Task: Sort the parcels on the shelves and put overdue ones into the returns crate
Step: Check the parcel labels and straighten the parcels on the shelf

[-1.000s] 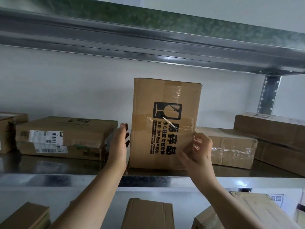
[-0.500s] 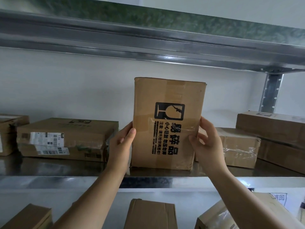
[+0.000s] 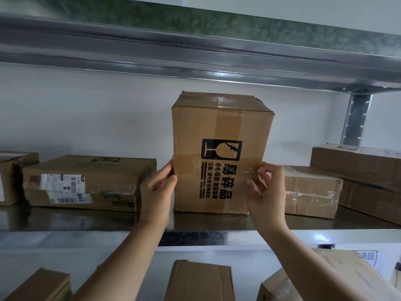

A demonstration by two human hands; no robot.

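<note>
A tall cardboard parcel (image 3: 219, 135) with a black broken-glass mark and clear tape stands upright on the metal shelf (image 3: 65, 220), at its middle. My left hand (image 3: 157, 192) presses flat against the parcel's left side. My right hand (image 3: 268, 190) grips its right front edge with thumb and fingers. The parcel's top face shows, as it leans toward me. No returns crate is in view.
A flat parcel with white labels (image 3: 86, 183) lies left of the tall one, another box (image 3: 13, 177) at the far left. Taped boxes (image 3: 312, 192) and a stacked pair (image 3: 355, 168) lie to the right. More parcels (image 3: 199, 281) sit on the shelf below. An upper shelf beam (image 3: 195, 53) runs overhead.
Both hands have closed onto the tall parcel's sides, the right moving from its front face to its edge. The parcel has tipped toward me, so its top now shows.
</note>
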